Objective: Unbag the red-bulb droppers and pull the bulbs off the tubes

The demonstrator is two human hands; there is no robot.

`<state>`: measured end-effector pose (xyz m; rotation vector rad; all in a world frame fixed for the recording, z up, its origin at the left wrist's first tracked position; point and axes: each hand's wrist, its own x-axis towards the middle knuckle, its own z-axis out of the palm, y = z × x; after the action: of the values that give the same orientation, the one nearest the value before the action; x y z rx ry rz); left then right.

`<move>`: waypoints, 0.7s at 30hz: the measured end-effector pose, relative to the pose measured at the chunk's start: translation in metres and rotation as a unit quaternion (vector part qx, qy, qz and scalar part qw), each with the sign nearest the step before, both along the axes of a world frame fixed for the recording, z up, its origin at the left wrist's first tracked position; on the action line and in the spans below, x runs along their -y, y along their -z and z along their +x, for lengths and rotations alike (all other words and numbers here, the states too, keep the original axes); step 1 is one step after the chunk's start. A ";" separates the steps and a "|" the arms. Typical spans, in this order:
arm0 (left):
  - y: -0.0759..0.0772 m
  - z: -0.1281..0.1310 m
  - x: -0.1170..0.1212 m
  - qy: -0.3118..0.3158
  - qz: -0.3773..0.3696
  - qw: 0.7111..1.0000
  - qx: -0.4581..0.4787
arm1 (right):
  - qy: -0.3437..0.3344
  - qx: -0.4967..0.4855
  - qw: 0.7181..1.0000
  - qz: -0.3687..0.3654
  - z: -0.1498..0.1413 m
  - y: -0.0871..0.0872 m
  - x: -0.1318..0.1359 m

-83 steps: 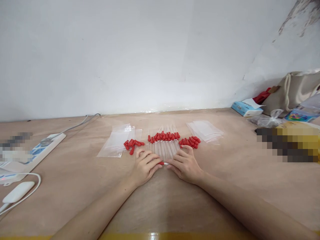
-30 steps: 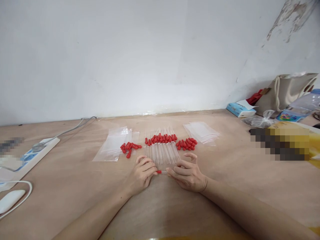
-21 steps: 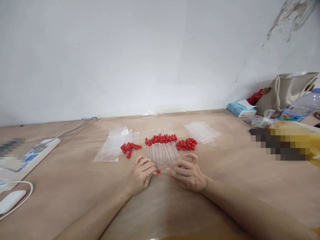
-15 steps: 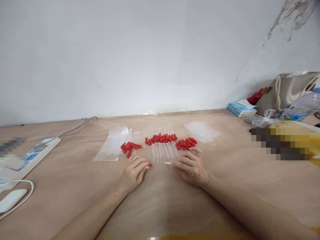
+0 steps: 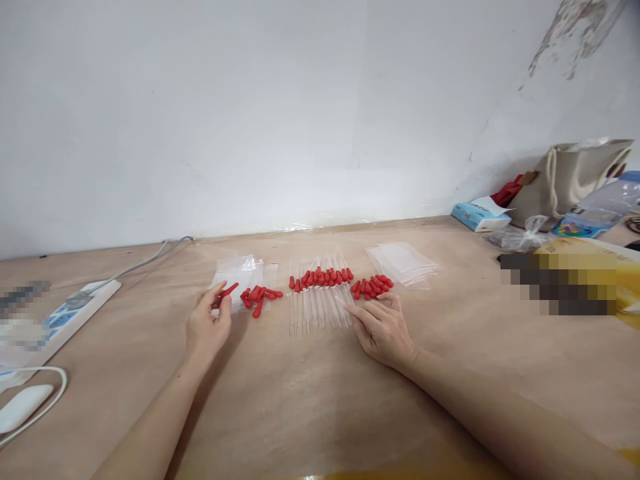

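Observation:
My left hand (image 5: pixel 207 325) pinches a red rubber bulb (image 5: pixel 229 289) just above a stack of clear plastic bags (image 5: pixel 239 272), left of a small pile of loose red bulbs (image 5: pixel 259 295). A row of clear glass dropper tubes (image 5: pixel 318 307) with red bulbs fitted at their far ends lies in the middle of the wooden table (image 5: pixel 310 400). My right hand (image 5: pixel 383 327) rests at the right end of that row, fingers curled against the nearest tubes. A second pile of red bulbs (image 5: pixel 373 285) lies just beyond it.
A second stack of clear bags (image 5: pixel 404 263) lies at the back right. A white power strip (image 5: pixel 70 307) and a white mouse (image 5: pixel 23 407) sit at the left. A blue box (image 5: pixel 479 215), a beige tote bag (image 5: pixel 575 180) and wrapped items crowd the right.
My hands have come apart: the left has pulled the red bulb off the tube and carried it left towards the bags. The right has moved up to the tube row.

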<state>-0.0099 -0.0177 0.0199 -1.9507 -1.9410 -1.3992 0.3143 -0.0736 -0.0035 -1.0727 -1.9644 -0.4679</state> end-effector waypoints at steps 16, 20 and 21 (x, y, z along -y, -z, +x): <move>0.017 -0.010 -0.028 0.028 -0.115 0.992 0.035 | 0.064 0.065 0.996 -0.001 -0.026 -0.003 -0.038; 0.017 -0.010 -0.028 0.030 -0.123 0.992 0.000 | 0.064 0.059 0.996 -0.017 -0.028 -0.002 -0.035; 0.017 -0.010 -0.028 0.028 -0.118 0.993 -0.002 | 0.064 0.056 0.996 -0.021 -0.029 -0.002 -0.035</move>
<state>-0.0197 0.0102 0.0031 -2.1183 -2.1543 -1.2234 0.2854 -0.0391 -0.0012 -1.2272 -2.0197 -0.5680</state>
